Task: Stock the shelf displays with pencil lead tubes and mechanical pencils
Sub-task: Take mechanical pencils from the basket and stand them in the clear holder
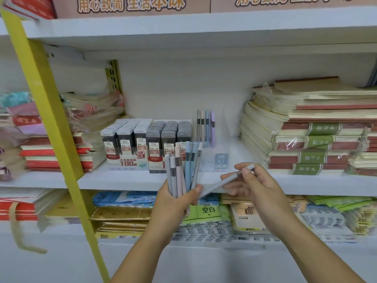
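My left hand [175, 203] grips an upright bundle of several pastel mechanical pencils [181, 168] in grey, pink and blue, in front of the middle shelf. My right hand [257, 186] pinches a single grey mechanical pencil [228, 181], which lies slanted with its lower tip near my left thumb. On the shelf behind stand two display boxes of pencil lead tubes [146, 139], labelled 0.5 and 0.7. Right of them is a clear pencil display stand [222, 158] with several pencils [206, 127] upright at its back left.
Stacks of notebooks [310, 129] fill the shelf's right side, and wrapped notebooks [61, 144] its left. A yellow-green shelf post [53, 119] slants down the left. The white shelf edge [132, 182] runs below the displays; paper packs [204, 213] lie on the shelf beneath.
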A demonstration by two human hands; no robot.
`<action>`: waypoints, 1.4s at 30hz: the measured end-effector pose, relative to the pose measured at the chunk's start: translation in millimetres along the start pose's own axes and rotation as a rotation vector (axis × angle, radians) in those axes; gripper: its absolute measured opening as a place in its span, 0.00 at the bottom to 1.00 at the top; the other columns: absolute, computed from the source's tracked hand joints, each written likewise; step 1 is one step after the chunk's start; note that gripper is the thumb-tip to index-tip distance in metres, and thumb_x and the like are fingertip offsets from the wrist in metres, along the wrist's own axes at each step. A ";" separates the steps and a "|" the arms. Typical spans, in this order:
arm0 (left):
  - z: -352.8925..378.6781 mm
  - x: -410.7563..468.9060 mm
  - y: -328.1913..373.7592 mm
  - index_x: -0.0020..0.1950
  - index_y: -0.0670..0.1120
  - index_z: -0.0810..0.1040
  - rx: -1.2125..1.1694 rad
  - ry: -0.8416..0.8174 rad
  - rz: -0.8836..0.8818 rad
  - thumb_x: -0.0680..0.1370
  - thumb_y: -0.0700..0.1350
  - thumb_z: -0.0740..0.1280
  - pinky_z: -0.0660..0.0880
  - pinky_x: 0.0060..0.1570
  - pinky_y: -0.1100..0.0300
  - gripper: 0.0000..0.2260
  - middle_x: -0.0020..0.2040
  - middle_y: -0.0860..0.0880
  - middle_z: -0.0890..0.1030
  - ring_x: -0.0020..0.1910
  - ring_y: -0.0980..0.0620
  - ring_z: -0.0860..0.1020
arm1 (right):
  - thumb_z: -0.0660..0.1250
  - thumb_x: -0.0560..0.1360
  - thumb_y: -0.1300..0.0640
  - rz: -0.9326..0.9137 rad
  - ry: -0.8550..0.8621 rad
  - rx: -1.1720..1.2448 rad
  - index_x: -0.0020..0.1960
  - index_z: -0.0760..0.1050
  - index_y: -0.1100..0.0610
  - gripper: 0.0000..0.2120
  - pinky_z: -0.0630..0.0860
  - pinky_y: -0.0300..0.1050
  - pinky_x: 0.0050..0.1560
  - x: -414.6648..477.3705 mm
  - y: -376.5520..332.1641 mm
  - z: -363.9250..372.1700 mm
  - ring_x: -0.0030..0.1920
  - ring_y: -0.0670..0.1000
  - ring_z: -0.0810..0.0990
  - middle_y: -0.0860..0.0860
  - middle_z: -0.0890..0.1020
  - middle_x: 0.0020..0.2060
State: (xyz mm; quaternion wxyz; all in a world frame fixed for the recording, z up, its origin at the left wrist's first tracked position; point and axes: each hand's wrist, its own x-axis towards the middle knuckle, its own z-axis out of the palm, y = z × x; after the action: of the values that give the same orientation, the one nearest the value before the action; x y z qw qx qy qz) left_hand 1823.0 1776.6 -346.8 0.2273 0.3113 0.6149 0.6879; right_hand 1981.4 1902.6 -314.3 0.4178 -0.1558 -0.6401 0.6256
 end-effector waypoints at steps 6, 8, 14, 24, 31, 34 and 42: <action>-5.9 18.9 32.0 0.53 0.50 0.82 -0.089 0.075 0.057 0.70 0.51 0.79 0.70 0.23 0.67 0.14 0.32 0.49 0.84 0.25 0.60 0.76 | 0.61 0.80 0.56 -0.314 0.088 -0.308 0.48 0.77 0.51 0.07 0.79 0.35 0.41 53.2 -75.6 4.3 0.42 0.46 0.84 0.48 0.84 0.42; -7.5 25.5 42.0 0.52 0.51 0.82 -0.103 0.074 0.087 0.70 0.51 0.79 0.70 0.24 0.67 0.13 0.33 0.49 0.84 0.26 0.59 0.77 | 0.63 0.80 0.57 -0.412 0.079 -0.495 0.49 0.77 0.47 0.06 0.78 0.36 0.43 76.9 -88.6 13.7 0.44 0.45 0.83 0.48 0.83 0.42; -11.3 41.6 49.2 0.50 0.55 0.81 -0.080 0.098 0.119 0.71 0.51 0.79 0.70 0.24 0.65 0.11 0.33 0.49 0.84 0.25 0.59 0.76 | 0.67 0.78 0.57 -0.460 -0.008 -0.943 0.56 0.77 0.51 0.07 0.78 0.49 0.51 135.4 -75.5 40.5 0.44 0.48 0.82 0.47 0.83 0.42; -17.4 52.8 46.6 0.43 0.58 0.83 -0.142 0.093 0.099 0.70 0.50 0.79 0.69 0.23 0.69 0.07 0.32 0.50 0.84 0.24 0.60 0.77 | 0.67 0.77 0.57 -0.531 0.088 -0.836 0.58 0.73 0.49 0.10 0.79 0.47 0.47 158.7 -82.7 32.4 0.40 0.47 0.83 0.48 0.84 0.39; -18.0 51.1 48.4 0.45 0.56 0.83 -0.144 0.074 0.112 0.70 0.50 0.79 0.69 0.23 0.69 0.08 0.32 0.51 0.83 0.25 0.60 0.77 | 0.69 0.76 0.58 -0.460 0.107 -1.096 0.50 0.67 0.50 0.11 0.70 0.43 0.40 171.1 -93.2 12.5 0.42 0.52 0.80 0.51 0.84 0.39; -16.2 48.5 49.2 0.44 0.62 0.82 -0.119 0.052 0.124 0.70 0.51 0.78 0.70 0.24 0.69 0.08 0.31 0.52 0.83 0.27 0.60 0.79 | 0.68 0.77 0.59 -0.434 0.037 -1.115 0.50 0.68 0.52 0.09 0.73 0.48 0.45 174.6 -76.1 15.8 0.45 0.56 0.80 0.54 0.84 0.42; -11.4 45.5 44.6 0.51 0.53 0.83 -0.116 0.032 0.085 0.71 0.49 0.78 0.68 0.24 0.68 0.10 0.33 0.49 0.83 0.26 0.59 0.76 | 0.68 0.77 0.57 -0.475 -0.032 -1.231 0.57 0.70 0.55 0.11 0.63 0.45 0.36 179.8 -51.0 7.8 0.41 0.54 0.78 0.51 0.83 0.37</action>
State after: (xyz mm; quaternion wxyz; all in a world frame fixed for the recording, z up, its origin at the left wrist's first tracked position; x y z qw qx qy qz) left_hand 1786.1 1794.0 -296.5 0.2058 0.3123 0.5641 0.7362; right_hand 1884.0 2018.6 -204.6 0.3695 -0.2114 -0.9041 0.0385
